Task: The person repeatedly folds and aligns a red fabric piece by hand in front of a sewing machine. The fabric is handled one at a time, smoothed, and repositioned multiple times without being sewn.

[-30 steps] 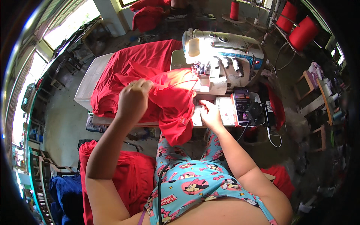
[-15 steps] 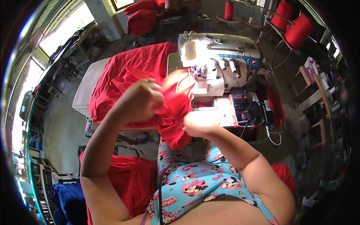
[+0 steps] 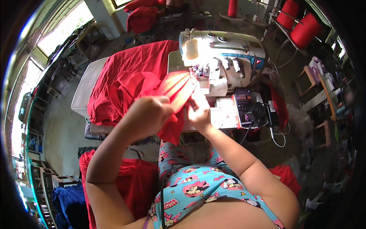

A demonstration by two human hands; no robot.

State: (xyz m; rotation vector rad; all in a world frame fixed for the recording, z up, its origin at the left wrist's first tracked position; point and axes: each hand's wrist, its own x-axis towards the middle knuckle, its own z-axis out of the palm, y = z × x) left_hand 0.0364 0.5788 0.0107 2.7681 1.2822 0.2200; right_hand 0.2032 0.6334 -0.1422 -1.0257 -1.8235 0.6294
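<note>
A sewing machine (image 3: 228,45) with a lit work area stands in front of me. Red fabric (image 3: 176,89) runs from its needle area down over the table's front edge toward my lap. My left hand (image 3: 154,110) is closed on the fabric's left part, slightly blurred. Closer to the needle, my right hand (image 3: 199,108) pinches the fabric's right edge, which is pulled taut between the hands and the machine. More red cloth (image 3: 129,65) lies spread to the left of the machine, joined to or touching the piece I hold; I cannot tell which.
A phone (image 3: 243,105) with its screen on lies right of my right hand, beside a black adapter (image 3: 258,111) and cables. Red thread cones (image 3: 305,30) stand at the back right. Red cloth (image 3: 133,179) is heaped at my left, with dark blue cloth (image 3: 70,204) beyond.
My right hand has moved up toward the needle area, and my left hand a little lower. The fabric, bunched before, is now stretched flatter toward the machine.
</note>
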